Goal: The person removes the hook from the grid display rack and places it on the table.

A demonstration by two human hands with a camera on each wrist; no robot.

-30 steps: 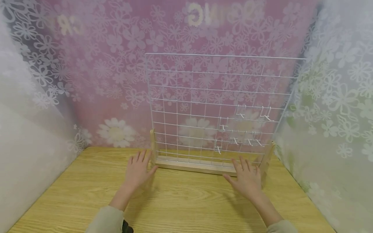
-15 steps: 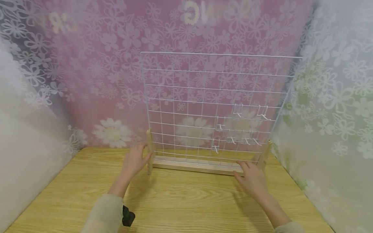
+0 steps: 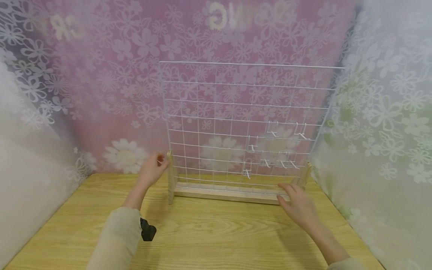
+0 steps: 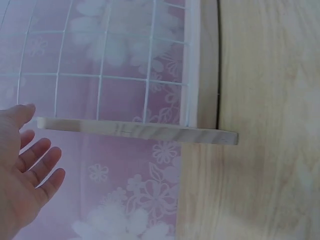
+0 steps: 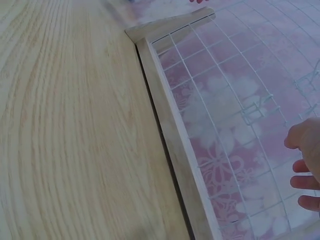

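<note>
A white wire grid panel [image 3: 251, 64] stands upright in a wooden base [image 3: 226, 195] with a short upright post at each end. My left hand [image 3: 152, 170] is beside the top of the left post [image 3: 171, 178], its fingers loosely bent. In the left wrist view, a gap shows between that hand [image 4: 25, 172] and the post [image 4: 140, 131]. My right hand [image 3: 300, 206] is near the base's right end, fingers spread and relaxed, overlapping part of the base and the right post [image 3: 306, 174]. Several white wire hooks [image 3: 248, 173] hang on the grid's lower right part.
The stand rests on a wood-grain tabletop [image 3: 216, 232]. Close behind is a pink floral curtain [image 3: 125, 93], and pale sheets enclose the left and right sides [image 3: 381, 150]. A black device [image 3: 147, 230] is attached at my left wrist.
My left hand has risen from low beside the left post to its top, its fingers bending. The right hand has shifted right along the base. The stand appears slightly further left in view.
</note>
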